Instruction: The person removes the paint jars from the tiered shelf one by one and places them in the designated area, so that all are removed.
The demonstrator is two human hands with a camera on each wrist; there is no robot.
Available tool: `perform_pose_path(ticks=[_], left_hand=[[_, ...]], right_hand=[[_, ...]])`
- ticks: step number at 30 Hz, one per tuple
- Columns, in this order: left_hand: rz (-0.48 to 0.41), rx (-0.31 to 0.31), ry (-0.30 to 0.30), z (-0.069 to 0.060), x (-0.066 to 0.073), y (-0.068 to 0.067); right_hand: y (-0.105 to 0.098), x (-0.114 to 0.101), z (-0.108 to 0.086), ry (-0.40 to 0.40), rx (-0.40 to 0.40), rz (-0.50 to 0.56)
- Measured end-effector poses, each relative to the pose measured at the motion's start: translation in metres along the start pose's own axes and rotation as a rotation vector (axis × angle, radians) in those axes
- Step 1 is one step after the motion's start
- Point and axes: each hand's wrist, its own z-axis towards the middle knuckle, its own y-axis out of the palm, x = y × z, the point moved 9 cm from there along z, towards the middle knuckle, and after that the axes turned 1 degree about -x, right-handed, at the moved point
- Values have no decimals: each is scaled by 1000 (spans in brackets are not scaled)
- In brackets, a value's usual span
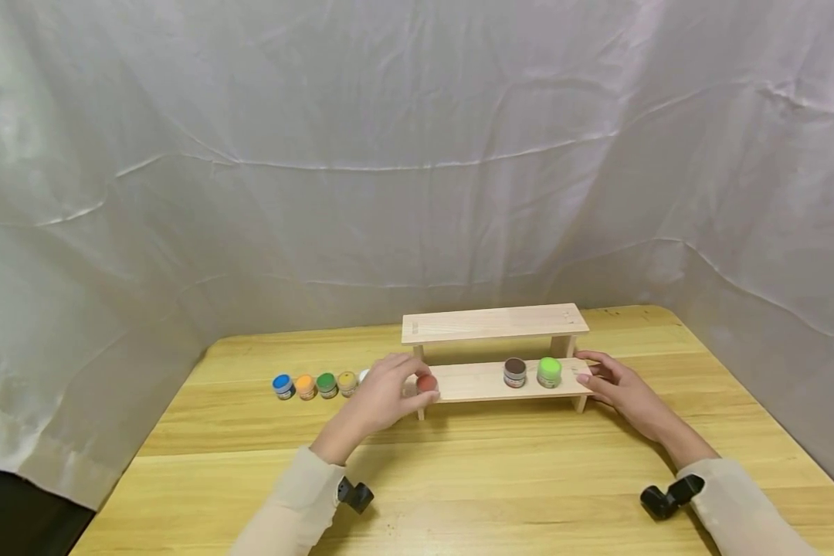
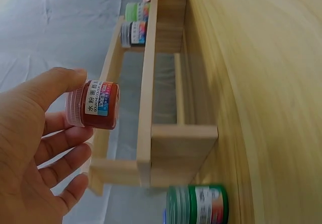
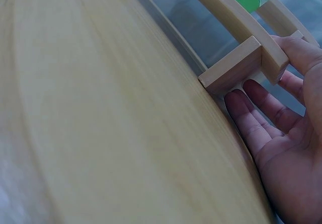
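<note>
A two-tier wooden rack (image 1: 472, 381) stands on the table. My left hand (image 1: 382, 395) pinches a small jar of red-brown paint (image 2: 99, 104) between thumb and fingers, at the left end of the lower tier. Whether the jar touches the board I cannot tell. A dark brown paint jar (image 1: 515, 372) and a light green one (image 1: 549, 372) stand side by side on the right part of that tier. My right hand (image 1: 624, 395) holds the tier's right end, thumb on top of the board; in the right wrist view its other fingers (image 3: 251, 126) reach beside and below it.
Left of the rack, a row of paint jars stands on the table: blue (image 1: 283, 386), orange (image 1: 306, 386), green (image 1: 327, 384), yellow (image 1: 347, 383) and a white one (image 1: 364, 375) partly behind my left hand. Grey cloth (image 1: 389, 224) hangs around the table (image 1: 493, 479).
</note>
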Motion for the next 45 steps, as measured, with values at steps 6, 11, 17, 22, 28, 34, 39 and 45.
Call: perform_pose_path(ticks=[6,11,17,22,28,34,39,45], left_hand=[[-32,42,-39,-14,-15,-14],[-42,86,-61,-24,-26,-27],[-17,105,-120,-37,-42,-37],[-17,113,-179,-49,-56,-43],[-11,125,-236,-62,-74,-49],[-17,133,-282,-73,-92,-50],[-29,111,-312,-82,-105,-46],[-67,87,-324,-89,-117,-42]], right_hand=[[0,-1,-1,4,1,1],[0,-3,-2,8,0,-2],[0,-4,-2,5,-2,-5],[0,-3,-2,6,-4,-5],[0,-3,-2,3,-2,-15],[1,-4,-2,-1,-5,-14],[1,-4,-2,-4,-7,-5],[1,-4,-1,-12,-8,-11]])
